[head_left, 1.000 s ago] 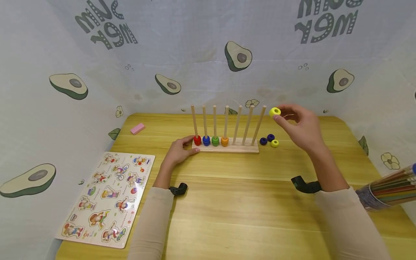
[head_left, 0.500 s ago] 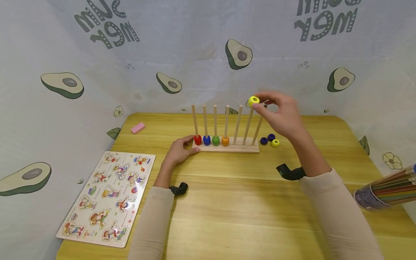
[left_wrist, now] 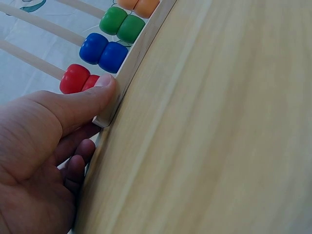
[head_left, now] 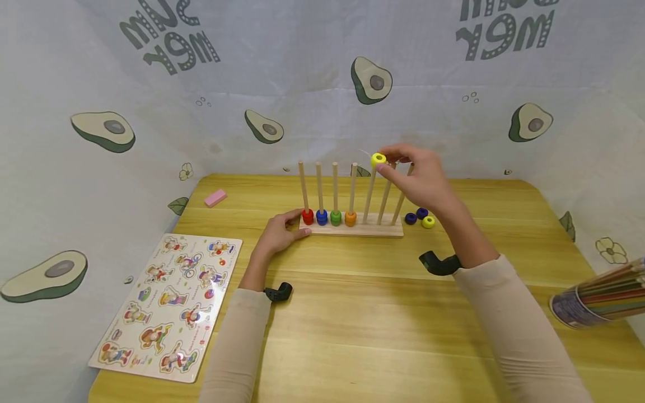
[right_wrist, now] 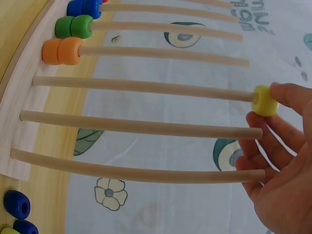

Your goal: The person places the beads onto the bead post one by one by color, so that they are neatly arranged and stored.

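A wooden peg rack stands on the table with a row of upright pegs. Pairs of red beads, blue beads, green beads and orange beads sit at the bottom of the four left pegs. My left hand grips the rack's left end, thumb on the front beside the red beads. Between thumb and fingers, my right hand pinches a yellow bead at the tip of the fifth peg. In the right wrist view the peg's tip meets the bead's hole.
Two dark blue beads and another yellow bead lie right of the rack. A picture puzzle board is at left, a pink block behind it. A container of coloured sticks stands at right; a printed cloth hangs behind.
My right hand has carried the yellow bead leftward from right of the rack, past the last two pegs, to the fifth peg's top. My left hand stays on the rack's end.
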Demonstrator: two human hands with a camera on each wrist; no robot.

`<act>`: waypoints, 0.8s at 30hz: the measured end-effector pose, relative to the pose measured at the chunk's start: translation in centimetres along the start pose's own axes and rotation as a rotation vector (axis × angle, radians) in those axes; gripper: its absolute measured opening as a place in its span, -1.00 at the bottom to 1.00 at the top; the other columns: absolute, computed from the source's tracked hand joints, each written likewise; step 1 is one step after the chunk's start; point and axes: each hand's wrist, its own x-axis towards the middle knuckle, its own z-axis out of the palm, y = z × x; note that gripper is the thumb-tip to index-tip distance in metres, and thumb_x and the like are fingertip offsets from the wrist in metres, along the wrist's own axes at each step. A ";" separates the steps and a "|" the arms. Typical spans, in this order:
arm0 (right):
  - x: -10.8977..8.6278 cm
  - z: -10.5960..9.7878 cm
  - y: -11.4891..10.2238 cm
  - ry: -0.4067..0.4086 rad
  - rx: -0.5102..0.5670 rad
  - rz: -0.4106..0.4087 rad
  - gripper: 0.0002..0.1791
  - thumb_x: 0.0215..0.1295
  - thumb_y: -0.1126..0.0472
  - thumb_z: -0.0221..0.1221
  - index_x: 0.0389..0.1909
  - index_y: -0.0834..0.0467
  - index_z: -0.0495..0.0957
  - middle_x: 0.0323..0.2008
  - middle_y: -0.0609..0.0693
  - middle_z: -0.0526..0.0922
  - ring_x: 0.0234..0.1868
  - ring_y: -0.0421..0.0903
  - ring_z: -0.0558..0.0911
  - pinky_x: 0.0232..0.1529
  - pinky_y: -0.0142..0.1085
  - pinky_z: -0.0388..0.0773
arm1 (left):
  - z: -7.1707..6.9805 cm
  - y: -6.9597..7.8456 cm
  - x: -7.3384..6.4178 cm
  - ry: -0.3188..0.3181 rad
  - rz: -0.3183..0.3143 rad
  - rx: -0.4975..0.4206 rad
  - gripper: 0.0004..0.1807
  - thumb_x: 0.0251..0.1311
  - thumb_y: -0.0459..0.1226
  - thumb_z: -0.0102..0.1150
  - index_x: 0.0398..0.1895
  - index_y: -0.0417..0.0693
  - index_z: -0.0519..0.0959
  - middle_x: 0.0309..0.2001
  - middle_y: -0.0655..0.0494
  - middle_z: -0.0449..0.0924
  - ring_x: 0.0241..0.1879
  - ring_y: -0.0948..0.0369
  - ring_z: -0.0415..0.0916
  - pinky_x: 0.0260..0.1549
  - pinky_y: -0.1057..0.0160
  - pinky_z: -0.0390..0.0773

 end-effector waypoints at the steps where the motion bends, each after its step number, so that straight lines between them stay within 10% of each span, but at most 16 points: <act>1: 0.1 0.0 0.0 -0.001 -0.007 -0.006 -0.61 0.47 0.04 0.25 0.18 0.14 0.65 -0.02 0.11 0.67 0.00 0.03 0.53 0.15 -0.01 0.39 | 0.0 0.0 0.0 0.001 -0.001 -0.003 -0.23 0.23 0.06 0.43 0.51 0.23 0.42 0.36 -0.07 0.53 0.31 -0.05 0.47 0.32 -0.11 0.47; 24: 1.5 -0.6 1.7 -0.103 -0.039 0.031 -0.50 0.45 -0.06 0.25 0.28 0.11 0.57 0.18 0.13 0.65 0.23 0.14 0.52 0.28 0.16 0.40 | 0.6 0.4 1.0 0.036 -0.033 -0.005 -0.23 0.23 0.06 0.43 0.51 0.24 0.42 0.36 -0.06 0.53 0.31 -0.05 0.47 0.32 -0.12 0.46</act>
